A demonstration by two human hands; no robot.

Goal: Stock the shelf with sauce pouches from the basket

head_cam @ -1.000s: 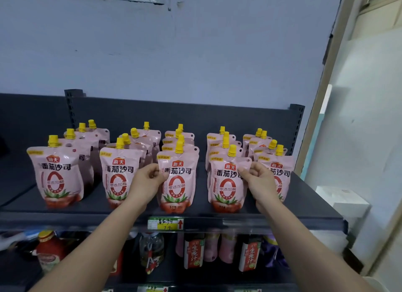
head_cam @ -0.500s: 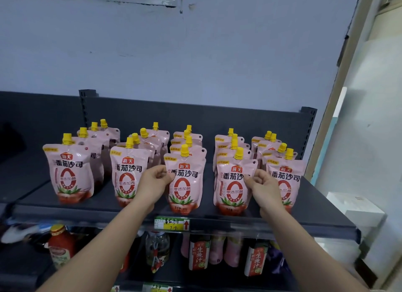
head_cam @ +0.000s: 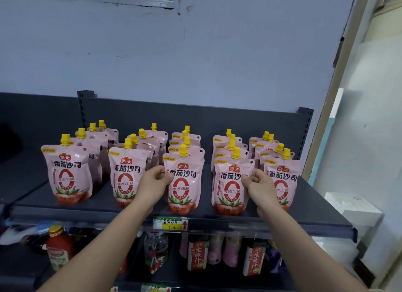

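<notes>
Several pink sauce pouches with yellow caps stand upright in rows on the dark shelf (head_cam: 65,206). My left hand (head_cam: 152,182) pinches the left edge of the front pouch in the middle row (head_cam: 185,182). My right hand (head_cam: 261,187) pinches the right edge of the front pouch one row to the right (head_cam: 230,182). Both pouches stand on the shelf near its front edge. The basket is out of view.
A yellow price tag (head_cam: 170,224) hangs on the shelf's front lip. Bottles (head_cam: 58,248) and dark sauce packs (head_cam: 196,257) fill the shelf below. A white box (head_cam: 352,206) sits to the right, beside a wall.
Both hands stay on the same two front pouches. The view has shifted, so the shelf sits further right and lower in frame.
</notes>
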